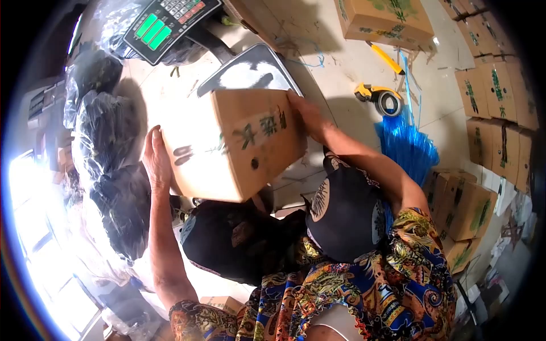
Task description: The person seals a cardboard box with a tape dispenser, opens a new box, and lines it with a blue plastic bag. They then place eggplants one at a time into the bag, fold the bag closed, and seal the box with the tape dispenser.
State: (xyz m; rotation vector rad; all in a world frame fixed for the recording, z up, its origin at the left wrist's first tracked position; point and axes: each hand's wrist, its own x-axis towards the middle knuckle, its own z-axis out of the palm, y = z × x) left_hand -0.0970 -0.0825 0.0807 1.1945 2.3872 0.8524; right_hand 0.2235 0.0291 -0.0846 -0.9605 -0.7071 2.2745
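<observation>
A cardboard box (227, 145) with green and dark print hangs tilted above my knees, held between both hands. On its left side my left hand (156, 159) presses with the fingers along the edge. My right hand (307, 118) grips the upper right edge, its fingertips partly hidden behind the box. Just beyond the box is the platform of a weighing scale (247, 71), partly covered by it. The scale's display (156, 28) shows green panels at the upper left.
Black plastic bags (108, 136) line the left. A tape dispenser (388, 102), a yellow cutter (387, 58) and blue plastic strips (406, 145) lie on the right. Another box (387, 23) stands at the top; stacked boxes (500, 91) line the far right.
</observation>
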